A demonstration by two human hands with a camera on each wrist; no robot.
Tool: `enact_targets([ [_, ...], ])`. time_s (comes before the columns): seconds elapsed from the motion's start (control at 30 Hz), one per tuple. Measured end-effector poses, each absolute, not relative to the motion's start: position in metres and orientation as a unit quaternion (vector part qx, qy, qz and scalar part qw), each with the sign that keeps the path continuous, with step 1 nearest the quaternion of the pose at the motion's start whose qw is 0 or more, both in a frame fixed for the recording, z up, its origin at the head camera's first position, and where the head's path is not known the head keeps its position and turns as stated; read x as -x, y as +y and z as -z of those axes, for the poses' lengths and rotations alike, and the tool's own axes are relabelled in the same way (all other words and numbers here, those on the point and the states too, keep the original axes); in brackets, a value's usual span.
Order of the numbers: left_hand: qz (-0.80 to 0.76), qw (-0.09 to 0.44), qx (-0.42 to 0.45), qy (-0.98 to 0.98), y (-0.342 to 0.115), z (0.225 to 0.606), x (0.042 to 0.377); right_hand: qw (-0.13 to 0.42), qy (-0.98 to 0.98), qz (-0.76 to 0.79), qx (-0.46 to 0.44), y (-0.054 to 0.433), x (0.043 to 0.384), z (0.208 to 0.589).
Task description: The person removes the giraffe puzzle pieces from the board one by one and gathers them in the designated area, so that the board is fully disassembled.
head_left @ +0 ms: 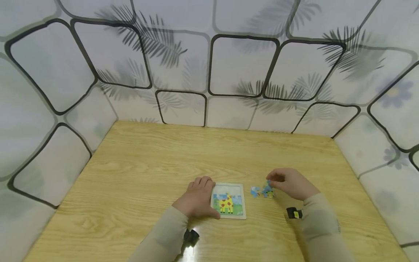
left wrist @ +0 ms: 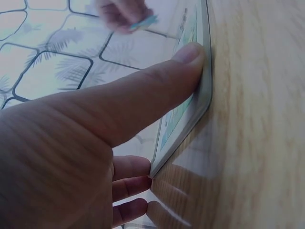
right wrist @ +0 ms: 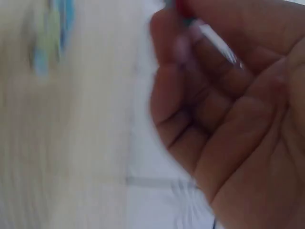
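Observation:
A small framed jigsaw puzzle [head_left: 243, 203] with a yellow giraffe lies on the table; its upper strip is bare. My left hand [head_left: 198, 198] rests along its left side, the thumb [left wrist: 188, 55] on the near rim and straight fingers touching by the far corner. To the right, my right hand [head_left: 291, 182] pinches a blue puzzle piece [left wrist: 144, 22] between thumb and fingertips, just above the loose pieces. Those loose puzzle pieces [head_left: 255, 191] are blue and green-yellow and lie close together. Blur hides their detail in the right wrist view, where the held piece is mostly cut off.
The wooden table [head_left: 147, 156] reaches back to a patterned cloth wall [head_left: 242, 65] with more cloth at both sides. Dark straps with small devices sit at both wrists.

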State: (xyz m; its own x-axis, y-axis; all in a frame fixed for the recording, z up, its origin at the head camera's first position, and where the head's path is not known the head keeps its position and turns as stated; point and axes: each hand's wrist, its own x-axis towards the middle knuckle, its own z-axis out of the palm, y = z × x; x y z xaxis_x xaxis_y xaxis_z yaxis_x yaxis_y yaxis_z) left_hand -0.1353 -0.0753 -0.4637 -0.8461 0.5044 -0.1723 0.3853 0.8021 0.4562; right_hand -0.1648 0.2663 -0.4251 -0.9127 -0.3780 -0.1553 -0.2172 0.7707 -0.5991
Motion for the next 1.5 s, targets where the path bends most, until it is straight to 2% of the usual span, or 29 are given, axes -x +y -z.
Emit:
enact_targets([
  [0.23, -0.21, 0.145, -0.238, 0.937, -0.079, 0.464, 0.134, 0.167, 0.946, 0.246, 0.13, 0.3, 0.162, 0.431],
  [0.57, -0.214, 0.139, -0.233, 0.938, -0.086, 0.459, 0.135, 0.199, 0.941, 0.249, 0.11, 0.299, 0.172, 0.439],
  [0.83, -0.202, 0.137, -0.234, 0.941, -0.086, 0.46, 0.135, 0.165, 0.954, 0.219, 0.119, 0.292, 0.173, 0.441],
  [0.97, -0.198, 0.133, -0.239, 0.941, -0.084, 0.459, 0.136, 0.125, 0.959, 0.222, 0.125, 0.267, 0.169, 0.431],
  [1.07, -0.196, 0.131, -0.239, 0.942, -0.084, 0.458, 0.137, 0.108, 0.957, 0.224, 0.151, 0.23, 0.165, 0.428],
  [1.3, -0.183, 0.14, -0.241, 0.943, -0.085, 0.461, 0.137, 0.139, 0.936, 0.2, 0.253, 0.132, 0.154, 0.442],
  [1.5, -0.169, 0.137, -0.253, 0.943, -0.081, 0.464, 0.138, 0.146, 0.925, 0.18, 0.302, 0.098, 0.145, 0.453],
])
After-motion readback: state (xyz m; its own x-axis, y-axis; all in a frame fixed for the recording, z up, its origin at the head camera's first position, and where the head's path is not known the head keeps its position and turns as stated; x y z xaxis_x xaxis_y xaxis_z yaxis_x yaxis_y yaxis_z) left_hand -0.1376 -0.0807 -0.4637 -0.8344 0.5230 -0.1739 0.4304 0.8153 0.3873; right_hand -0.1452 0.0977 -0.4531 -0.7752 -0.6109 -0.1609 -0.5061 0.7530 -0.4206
